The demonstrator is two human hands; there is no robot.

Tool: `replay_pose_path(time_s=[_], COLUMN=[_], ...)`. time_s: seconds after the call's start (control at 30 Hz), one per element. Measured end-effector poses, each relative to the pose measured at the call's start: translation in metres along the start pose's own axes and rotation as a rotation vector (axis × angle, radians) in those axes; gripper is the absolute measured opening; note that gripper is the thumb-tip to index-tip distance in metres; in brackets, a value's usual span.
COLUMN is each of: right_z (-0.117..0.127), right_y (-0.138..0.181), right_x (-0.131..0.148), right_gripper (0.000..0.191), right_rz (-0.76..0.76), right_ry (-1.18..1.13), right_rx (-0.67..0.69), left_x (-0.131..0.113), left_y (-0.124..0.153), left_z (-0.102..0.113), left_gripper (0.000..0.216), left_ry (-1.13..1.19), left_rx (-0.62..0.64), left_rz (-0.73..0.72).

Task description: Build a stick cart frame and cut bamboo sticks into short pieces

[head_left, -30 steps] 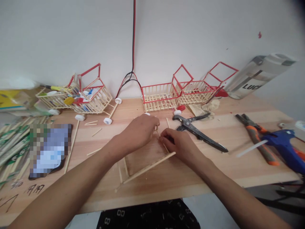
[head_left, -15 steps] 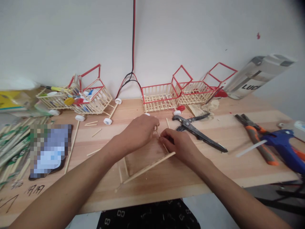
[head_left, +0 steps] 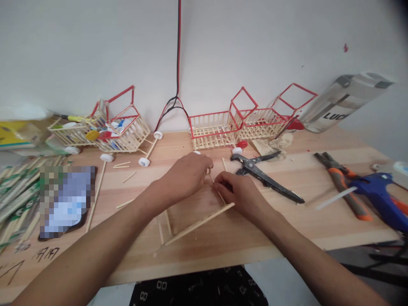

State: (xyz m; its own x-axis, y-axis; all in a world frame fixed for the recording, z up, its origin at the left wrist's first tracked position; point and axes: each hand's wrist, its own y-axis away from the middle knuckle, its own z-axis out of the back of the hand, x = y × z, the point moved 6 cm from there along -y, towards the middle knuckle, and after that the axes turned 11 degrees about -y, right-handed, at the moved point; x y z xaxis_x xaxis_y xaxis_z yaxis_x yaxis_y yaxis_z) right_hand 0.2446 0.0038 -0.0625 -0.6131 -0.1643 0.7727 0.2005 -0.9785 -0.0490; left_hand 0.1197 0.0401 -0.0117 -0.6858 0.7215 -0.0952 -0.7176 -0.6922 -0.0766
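Observation:
A frame of thin wooden sticks (head_left: 199,224) lies on the wooden table in front of me, partly covered by my forearm and hands. Its near stick runs slantwise from the lower left up to the right. My left hand (head_left: 188,172) is bent over the far corner of the frame, fingers curled and pinching at a stick there. Close beside it, my right hand (head_left: 234,189) has its thumb and fingers closed on the frame's right-hand stick (head_left: 220,195). The exact contact under the left fingertips is hidden.
Several small stick carts with red handles, one a basket (head_left: 213,129), stand along the wall. Cutters (head_left: 266,176), orange-handled pliers (head_left: 346,187) and a blue glue gun (head_left: 372,191) lie right. A phone (head_left: 68,202) and bundled sticks (head_left: 19,195) lie left. A bottle (head_left: 344,102) leans behind.

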Motion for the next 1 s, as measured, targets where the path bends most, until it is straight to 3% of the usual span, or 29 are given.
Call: replay_pose_path(time_s=[1.0], right_z=[0.002], right_y=[-0.0006], right_x=[0.0013], right_gripper=[0.014], right_rz=[-0.029], right_ry=[0.002], right_rx=[-0.008], left_x=[0.0018], left_y=[0.0011], left_z=[0.0033], left_gripper=[0.026], left_ry=[0.039], left_rx=[-0.024], left_rz=[0.01])
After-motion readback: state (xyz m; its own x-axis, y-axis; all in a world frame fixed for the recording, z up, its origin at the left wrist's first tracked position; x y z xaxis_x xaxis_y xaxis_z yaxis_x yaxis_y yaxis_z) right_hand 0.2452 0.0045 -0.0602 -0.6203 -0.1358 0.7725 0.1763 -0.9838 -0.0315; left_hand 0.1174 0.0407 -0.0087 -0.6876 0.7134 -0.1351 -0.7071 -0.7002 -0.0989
